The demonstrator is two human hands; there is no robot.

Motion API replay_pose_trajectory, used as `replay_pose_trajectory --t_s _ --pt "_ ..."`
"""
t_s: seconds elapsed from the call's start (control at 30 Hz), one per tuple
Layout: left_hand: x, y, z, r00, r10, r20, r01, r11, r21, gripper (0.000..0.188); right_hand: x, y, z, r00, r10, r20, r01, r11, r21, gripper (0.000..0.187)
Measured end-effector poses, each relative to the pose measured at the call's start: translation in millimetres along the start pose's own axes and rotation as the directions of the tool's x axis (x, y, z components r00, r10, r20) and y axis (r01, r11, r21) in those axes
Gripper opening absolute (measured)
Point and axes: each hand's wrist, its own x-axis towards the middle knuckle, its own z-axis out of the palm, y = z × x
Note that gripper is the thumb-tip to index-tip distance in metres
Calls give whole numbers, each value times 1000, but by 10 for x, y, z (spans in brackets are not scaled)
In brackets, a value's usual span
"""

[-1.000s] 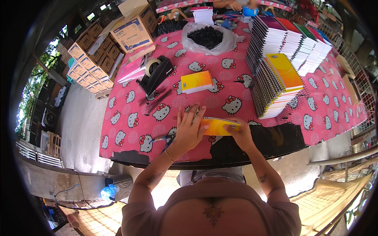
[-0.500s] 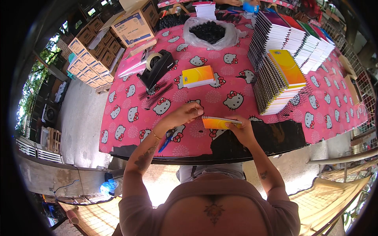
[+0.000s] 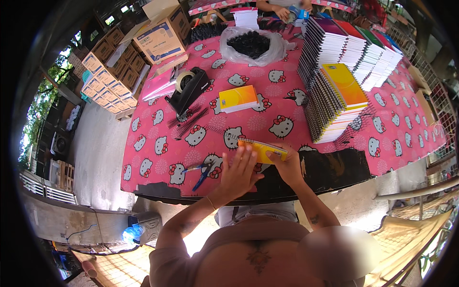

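Note:
My right hand (image 3: 288, 165) grips a small yellow spiral notebook (image 3: 262, 151) near the front of the table, thumb on top of its cover. The fingers of my left hand (image 3: 241, 173) are stretched out and lie against the notebook's coil side. A loose end of the wire coil (image 3: 231, 137) sticks out past the notebook's left corner. Blue-handled pliers (image 3: 202, 178) rest on the tablecloth to the left of my left hand. Beyond the notebook lies a short stack of yellow-orange notebooks (image 3: 238, 99), its binding edge not clearly seen.
A tall stack of coil-bound notebooks (image 3: 334, 112) stands at right, more coloured stacks behind. At left are a black tape dispenser (image 3: 193, 91), loose black coils (image 3: 187, 125) and cardboard boxes (image 3: 160, 42). A plastic bag of black coils (image 3: 249, 45) sits farther back; across, a person's hands (image 3: 283, 13) hold something.
My left hand has let go of the coil end and moved down, fingers now straight along the notebook. The notebook has turned so its yellow part faces up. The person opposite has leaned in.

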Motion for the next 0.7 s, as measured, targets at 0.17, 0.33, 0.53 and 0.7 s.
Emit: replay_pose_trajectory --t_s 0.17,0.33,0.53,0.7 --pt "151 -113 -159 998 61 -24 -63 996 -66 83 22 -177 -13 996 60 59 -63 997 43 28" --pt "542 -312 -301 995 -64 -82 74 990 122 83 84 37 -122 992 30 122 -31 999 6 25" --pt "143 -39 59 976 203 74 -202 979 -15 85 147 283 -223 993 6 118 3 997 -80 26" --pt "262 18 -38 969 192 158 -182 980 -79 85 93 355 -272 987 21 159 -7 996 -90 29"
